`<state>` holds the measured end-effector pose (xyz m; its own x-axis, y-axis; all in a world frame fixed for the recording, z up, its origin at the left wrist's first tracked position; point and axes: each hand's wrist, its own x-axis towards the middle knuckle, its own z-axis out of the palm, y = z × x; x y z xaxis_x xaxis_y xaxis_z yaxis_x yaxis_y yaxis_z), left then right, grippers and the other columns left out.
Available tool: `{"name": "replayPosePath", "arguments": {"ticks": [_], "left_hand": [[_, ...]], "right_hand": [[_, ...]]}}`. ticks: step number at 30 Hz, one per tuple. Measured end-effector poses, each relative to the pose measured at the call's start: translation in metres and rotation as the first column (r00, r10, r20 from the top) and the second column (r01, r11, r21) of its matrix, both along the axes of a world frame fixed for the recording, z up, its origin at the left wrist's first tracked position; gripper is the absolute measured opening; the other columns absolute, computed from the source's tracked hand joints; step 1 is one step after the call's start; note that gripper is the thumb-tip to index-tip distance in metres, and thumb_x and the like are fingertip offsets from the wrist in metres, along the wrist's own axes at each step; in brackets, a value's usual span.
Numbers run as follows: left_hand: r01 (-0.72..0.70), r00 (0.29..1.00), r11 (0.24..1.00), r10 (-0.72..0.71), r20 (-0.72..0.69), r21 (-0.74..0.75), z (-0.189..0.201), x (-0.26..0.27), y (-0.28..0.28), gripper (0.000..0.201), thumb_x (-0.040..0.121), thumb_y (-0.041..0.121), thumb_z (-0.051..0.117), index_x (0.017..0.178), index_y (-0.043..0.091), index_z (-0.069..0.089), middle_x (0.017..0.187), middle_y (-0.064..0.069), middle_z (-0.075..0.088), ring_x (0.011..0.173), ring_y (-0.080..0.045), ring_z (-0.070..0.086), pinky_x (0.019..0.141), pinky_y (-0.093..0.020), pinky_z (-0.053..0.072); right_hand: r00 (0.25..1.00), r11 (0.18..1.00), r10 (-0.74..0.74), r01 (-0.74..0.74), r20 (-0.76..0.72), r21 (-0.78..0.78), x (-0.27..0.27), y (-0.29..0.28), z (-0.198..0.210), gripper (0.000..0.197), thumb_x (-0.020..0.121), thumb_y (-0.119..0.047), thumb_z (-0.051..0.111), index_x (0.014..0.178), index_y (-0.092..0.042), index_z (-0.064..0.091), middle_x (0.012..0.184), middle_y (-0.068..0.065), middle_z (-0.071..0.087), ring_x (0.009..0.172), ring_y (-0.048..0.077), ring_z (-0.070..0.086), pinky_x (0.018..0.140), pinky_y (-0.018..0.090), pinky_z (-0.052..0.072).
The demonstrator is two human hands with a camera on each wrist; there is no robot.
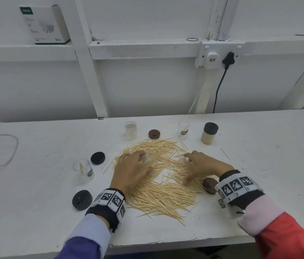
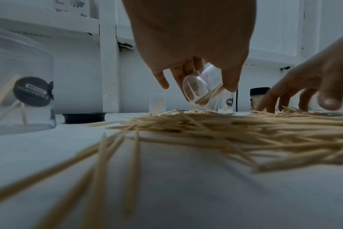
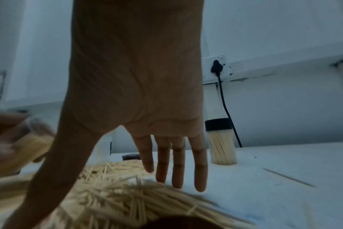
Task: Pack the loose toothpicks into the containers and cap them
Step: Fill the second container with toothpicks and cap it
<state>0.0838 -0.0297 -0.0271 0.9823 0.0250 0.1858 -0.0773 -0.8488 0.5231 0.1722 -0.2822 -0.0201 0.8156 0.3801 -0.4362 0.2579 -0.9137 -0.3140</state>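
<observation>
While left hand (image 1: 128,172) pinches a tilted clear container (image 2: 201,91) over the loose toothpicks (image 1: 158,186) mid-tabletop (image 1: 35,212), right hand (image 1: 203,165) rests spread-fingered on the pile.

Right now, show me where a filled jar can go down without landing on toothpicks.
Bare table lies right of the capped jar, past one stray pick. Another free patch sits along the front left edge, nearer than the black lid. The middle is crowded: the toothpick pile, both hands, lids and open jars ring it.
</observation>
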Motion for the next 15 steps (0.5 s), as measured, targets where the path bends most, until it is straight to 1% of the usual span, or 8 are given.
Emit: {"name": "replayPosePath", "arguments": {"ticks": [1, 2, 5, 8, 10, 11, 13, 15], "left_hand": [[0.001, 1.0, 1.0, -0.001, -0.003, 0.003, 0.0, 0.0, 0.0, 0.053, 0.088, 0.044, 0.064, 0.133, 0.021, 0.048, 0.118, 0.009, 0.06, 0.098, -0.001, 0.031, 0.11, -0.032, 0.023], [0.003, 1.0, 1.0, -0.003, -0.007, 0.005, 0.001, -0.001, 0.0, 0.053, 0.088, 0.044, 0.064, 0.133, 0.021, 0.048, 0.118, 0.009, 0.06, 0.098, -0.001, 0.031, 0.11, -0.032, 0.024], [0.011, 1.0, 1.0, -0.011, -0.018, 0.005, 0.002, -0.002, 0.0, 0.054, 0.088, 0.045, 0.064, 0.134, 0.021, 0.047, 0.118, 0.008, 0.059, 0.097, -0.001, 0.032, 0.11, -0.033, 0.026], [0.018, 1.0, 1.0, -0.018, -0.009, 0.008, 0.001, -0.002, 0.0, 0.054, 0.088, 0.045, 0.064, 0.133, 0.021, 0.048, 0.119, 0.008, 0.059, 0.097, 0.0, 0.033, 0.109, -0.033, 0.026], [0.02, 1.0, 1.0, -0.02, -0.007, 0.011, 0.001, -0.001, 0.0, 0.054, 0.088, 0.045, 0.064, 0.134, 0.02, 0.048, 0.12, 0.008, 0.059, 0.098, 0.0, 0.033, 0.109, -0.032, 0.027], [0.022, 1.0, 1.0, -0.022, -0.008, 0.013, 0.002, -0.001, 0.0, 0.055, 0.088, 0.045, 0.064, 0.134, 0.02, 0.048, 0.12, 0.008, 0.059, 0.098, 0.0, 0.033, 0.108, -0.033, 0.027], [0.02, 1.0, 1.0, -0.02, -0.009, 0.012, 0.001, -0.002, 0.0, 0.055, 0.088, 0.045, 0.064, 0.134, 0.02, 0.048, 0.119, 0.007, 0.06, 0.098, -0.001, 0.034, 0.109, -0.033, 0.028], [0.018, 1.0, 1.0, -0.018, -0.009, 0.01, 0.001, -0.002, 0.0, 0.055, 0.088, 0.046, 0.064, 0.134, 0.021, 0.048, 0.118, 0.008, 0.06, 0.097, -0.001, 0.034, 0.109, -0.034, 0.029]], "right_hand": [[0.999, 0.997, 0.033, -0.031, 0.021, -0.065, -0.001, 0.0, -0.003, 0.094, 0.062, -0.054, 0.083, 0.14, -0.023, 0.04, 0.131, -0.002, 0.041, 0.12, 0.018, 0.04, 0.1, 0.039, 0.043], [0.997, 0.995, 0.054, -0.05, 0.047, -0.088, -0.003, 0.001, -0.006, 0.086, 0.064, -0.052, 0.081, 0.135, -0.021, 0.044, 0.126, -0.002, 0.041, 0.116, 0.017, 0.04, 0.096, 0.039, 0.044], [0.993, 0.997, 0.063, -0.059, 0.103, -0.045, -0.005, 0.003, -0.012, 0.07, 0.07, -0.042, 0.075, 0.13, -0.02, 0.047, 0.119, -0.004, 0.042, 0.11, 0.015, 0.042, 0.089, 0.034, 0.046], [0.989, 0.998, 0.067, -0.064, 0.13, -0.028, -0.003, 0.006, -0.012, 0.058, 0.076, -0.036, 0.071, 0.127, -0.02, 0.049, 0.117, -0.002, 0.046, 0.105, 0.016, 0.047, 0.088, 0.033, 0.047], [0.986, 0.998, 0.068, -0.067, 0.154, -0.017, -0.001, 0.007, -0.012, 0.045, 0.08, -0.028, 0.067, 0.122, -0.017, 0.053, 0.114, 0.0, 0.049, 0.101, 0.018, 0.051, 0.085, 0.032, 0.047], [0.982, 0.997, 0.077, -0.075, 0.17, -0.018, 0.0, 0.007, -0.011, 0.038, 0.082, -0.024, 0.064, 0.118, -0.015, 0.054, 0.111, 0.001, 0.05, 0.097, 0.019, 0.051, 0.082, 0.031, 0.046], [0.974, 0.994, 0.108, -0.102, 0.198, -0.037, 0.003, 0.008, -0.012, 0.022, 0.086, -0.017, 0.059, 0.106, -0.011, 0.054, 0.101, 0.002, 0.049, 0.09, 0.021, 0.049, 0.073, 0.029, 0.039], [0.968, 0.992, 0.119, -0.107, 0.221, -0.066, 0.005, 0.01, -0.013, 0.008, 0.09, -0.013, 0.053, 0.094, -0.011, 0.047, 0.095, 0.003, 0.046, 0.086, 0.022, 0.047, 0.07, 0.029, 0.035]]}}
